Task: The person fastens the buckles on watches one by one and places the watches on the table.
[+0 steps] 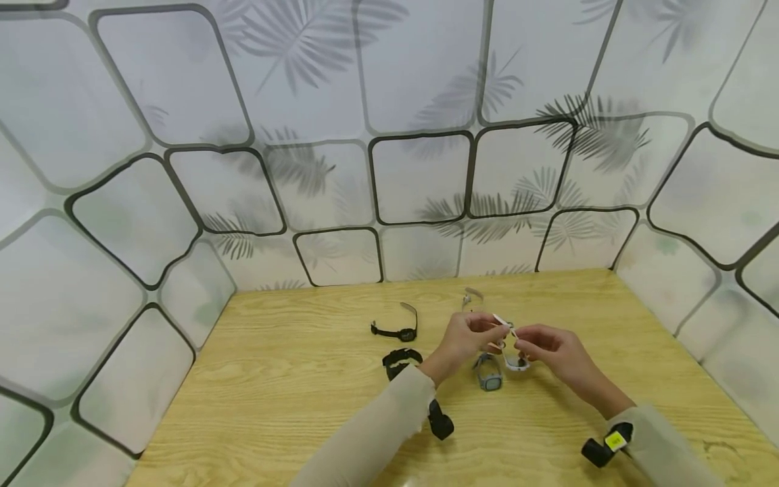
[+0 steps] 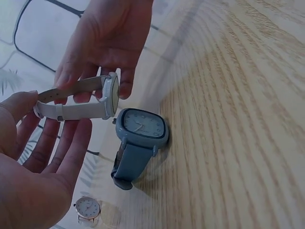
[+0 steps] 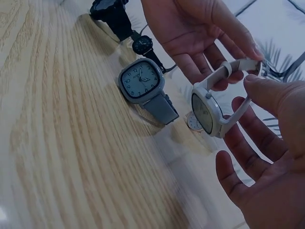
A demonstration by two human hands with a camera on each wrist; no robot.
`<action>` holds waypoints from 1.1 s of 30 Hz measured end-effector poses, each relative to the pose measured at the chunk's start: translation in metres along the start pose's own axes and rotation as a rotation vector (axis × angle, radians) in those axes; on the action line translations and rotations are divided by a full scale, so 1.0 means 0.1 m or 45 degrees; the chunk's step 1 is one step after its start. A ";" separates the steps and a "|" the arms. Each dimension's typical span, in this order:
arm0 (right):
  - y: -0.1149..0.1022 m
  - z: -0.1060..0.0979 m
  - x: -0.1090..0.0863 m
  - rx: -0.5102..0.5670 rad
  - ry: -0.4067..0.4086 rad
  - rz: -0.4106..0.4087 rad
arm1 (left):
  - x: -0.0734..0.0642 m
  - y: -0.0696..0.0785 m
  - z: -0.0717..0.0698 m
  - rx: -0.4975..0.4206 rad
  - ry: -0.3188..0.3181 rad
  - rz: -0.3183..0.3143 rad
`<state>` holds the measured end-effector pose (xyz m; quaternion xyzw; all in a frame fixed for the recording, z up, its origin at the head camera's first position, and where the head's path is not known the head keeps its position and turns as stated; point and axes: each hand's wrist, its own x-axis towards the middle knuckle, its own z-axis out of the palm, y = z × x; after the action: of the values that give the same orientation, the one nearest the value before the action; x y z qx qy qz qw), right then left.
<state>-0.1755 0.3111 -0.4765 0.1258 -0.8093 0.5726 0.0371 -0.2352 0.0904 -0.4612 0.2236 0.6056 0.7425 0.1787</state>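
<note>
A white wristwatch (image 1: 516, 366) is held up between both hands, its strap bent into a loop and its case hanging lowest. My left hand (image 1: 464, 339) pinches the strap near the buckle end with thumb and fingertips. From the other side, my right hand (image 1: 558, 352) pinches the strap between thumb and fingers. In the left wrist view the white strap (image 2: 83, 111) shows side-on, the watch face turned away from the left palm. Just below the hands, a grey-blue square watch (image 1: 491, 381) stands on the table with its strap fastened in a loop.
Left of the hands lie a black watch (image 1: 406, 334) with its strap spread and a chunky black watch (image 1: 395, 357), partly behind the left wrist. A small round-faced watch (image 1: 467, 297) lies beyond the hands. Patterned fabric walls (image 1: 420, 179) enclose the wooden table (image 1: 274, 392).
</note>
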 end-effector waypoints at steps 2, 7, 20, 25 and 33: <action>0.00 0.01 0.01 -0.010 -0.002 -0.011 | 0.00 -0.01 0.00 0.024 -0.011 -0.005; 0.02 0.02 0.00 0.011 0.000 0.041 | -0.02 0.00 0.00 0.017 0.016 -0.003; 0.00 0.01 -0.05 0.043 -0.005 0.046 | -0.04 0.01 0.08 0.195 0.035 -0.011; -0.04 -0.09 -0.04 -0.027 -0.003 -0.023 | -0.03 0.06 0.10 0.452 0.080 0.067; -0.33 -0.22 0.13 -0.406 0.032 -0.253 | 0.05 0.07 0.12 0.892 0.136 0.306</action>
<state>-0.1820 0.3192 -0.4358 0.1906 -0.8728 0.4321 0.1231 -0.2329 0.1014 -0.4515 0.3015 0.8009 0.5165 -0.0290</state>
